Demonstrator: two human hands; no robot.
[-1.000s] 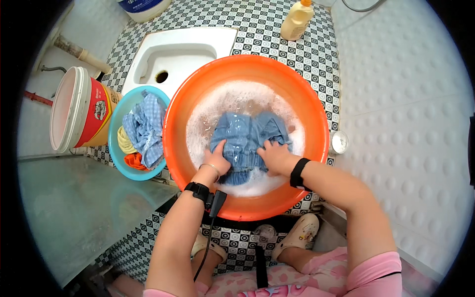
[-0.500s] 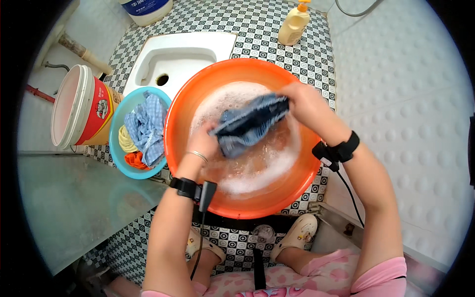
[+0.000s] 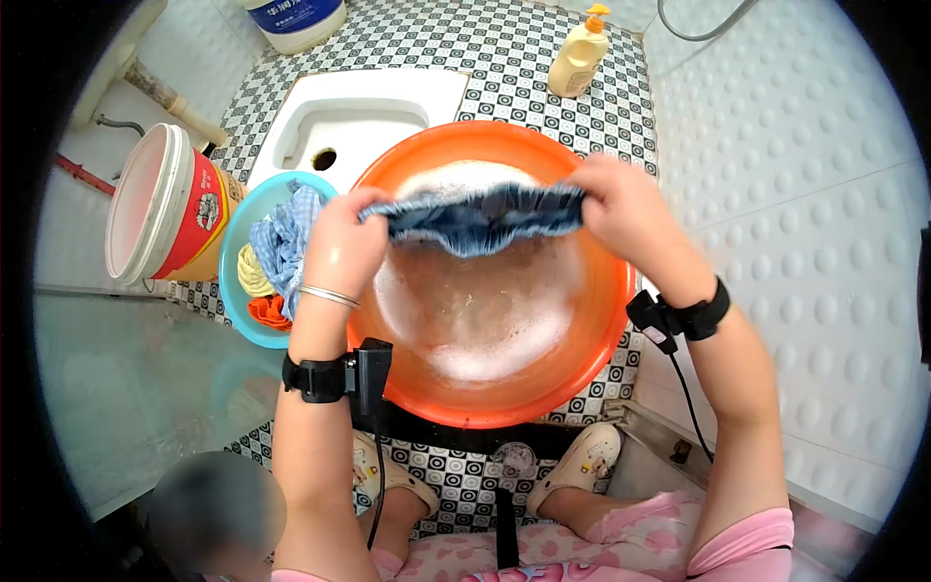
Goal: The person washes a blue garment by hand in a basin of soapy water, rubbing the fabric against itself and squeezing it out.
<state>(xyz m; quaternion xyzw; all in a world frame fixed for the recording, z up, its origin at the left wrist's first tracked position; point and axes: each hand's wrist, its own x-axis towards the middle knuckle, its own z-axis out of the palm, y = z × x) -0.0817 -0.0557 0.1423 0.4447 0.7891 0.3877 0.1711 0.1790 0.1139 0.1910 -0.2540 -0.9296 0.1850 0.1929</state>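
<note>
A blue denim garment with a gathered elastic waistband (image 3: 475, 221) is stretched level between my hands, above the far half of a big orange basin (image 3: 603, 359). My left hand (image 3: 345, 242) is closed round its left end, and my right hand (image 3: 621, 206) grips the right end. Below the cloth, cloudy water (image 3: 475, 301) with white suds fills the bottom of the basin. Just left of my left hand is a light blue basin (image 3: 230, 291), holding a blue checked cloth (image 3: 281, 242), a yellow cloth (image 3: 254, 272) and an orange cloth (image 3: 269, 312).
A white squat toilet (image 3: 446, 89) lies behind the basins. A red and yellow bucket (image 3: 199, 218) stands at left, a white and blue one (image 3: 301, 29) farther back. A pump bottle (image 3: 579, 63) is at the far right. A blurred dark round shape (image 3: 218, 514) appears lower left.
The denim garment has risen from near the suds and been pulled out straight. My left hand has moved up and left with its end; my right hand has shifted slightly right.
</note>
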